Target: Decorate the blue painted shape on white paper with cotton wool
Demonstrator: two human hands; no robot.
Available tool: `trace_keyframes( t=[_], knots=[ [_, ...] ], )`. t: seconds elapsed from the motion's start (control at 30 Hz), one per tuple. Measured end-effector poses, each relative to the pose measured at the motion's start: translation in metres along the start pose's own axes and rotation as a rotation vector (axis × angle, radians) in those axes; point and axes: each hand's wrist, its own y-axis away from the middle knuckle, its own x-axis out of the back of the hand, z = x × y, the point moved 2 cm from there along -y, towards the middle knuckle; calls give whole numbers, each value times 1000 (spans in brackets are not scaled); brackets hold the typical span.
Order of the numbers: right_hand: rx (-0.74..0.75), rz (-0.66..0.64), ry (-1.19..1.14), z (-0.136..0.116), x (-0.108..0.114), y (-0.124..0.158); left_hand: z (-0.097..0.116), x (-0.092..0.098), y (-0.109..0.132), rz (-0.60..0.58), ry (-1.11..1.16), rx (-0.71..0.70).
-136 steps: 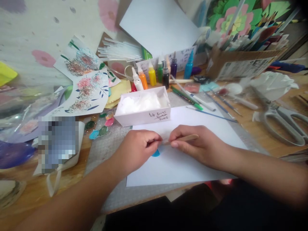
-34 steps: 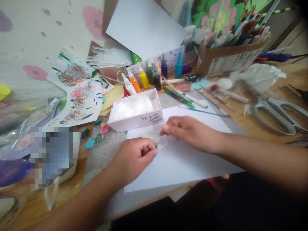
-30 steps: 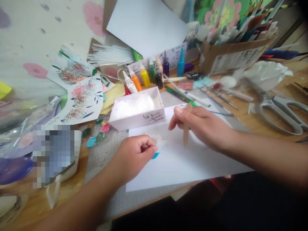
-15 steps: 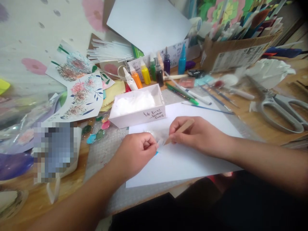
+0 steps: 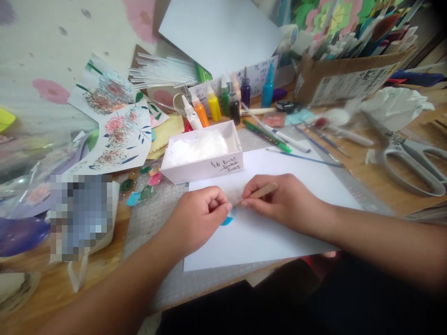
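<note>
My right hand [image 5: 279,200] is closed on a thin wooden stick [image 5: 263,190], its tip pointing left toward my other hand. My left hand [image 5: 202,214] is pinched with thumb and forefinger together over the white paper [image 5: 272,237]; whatever lies between the fingertips is too small to make out. A small blue piece [image 5: 226,221] shows on the paper just below the left fingertips. Behind my hands stands a white box [image 5: 202,166] with white powder [image 5: 200,145] in it.
Small paint bottles [image 5: 214,107] line up behind the box. Pens and brushes [image 5: 267,135] lie behind the paper, with scissors [image 5: 408,153] at the right. Coloured blobs [image 5: 143,188] and flower pictures [image 5: 120,139] are at the left. A cardboard box [image 5: 352,79] holds tools.
The stick has tilted lower, and its tip is now nearer my left fingertips. More of the blue piece shows below my left hand. The view has shifted slightly.
</note>
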Motion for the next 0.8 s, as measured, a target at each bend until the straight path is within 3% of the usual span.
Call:
trace_keyframes(
  t=[0.27, 0.53, 0.67, 0.8],
  knots=[
    [78, 54, 109, -3, -8, -5, -4, 2, 3, -59, -19, -18],
    [-145, 12, -177, -2, -2, -13, 6, -3, 2, 64, -331, -134],
    [-231, 70, -408, 1, 4, -11, 6, -6, 3, 126, -392, -140],
    [-172, 53, -291, 8, 5, -8, 8, -10, 5, 197, -443, -229]
  ],
)
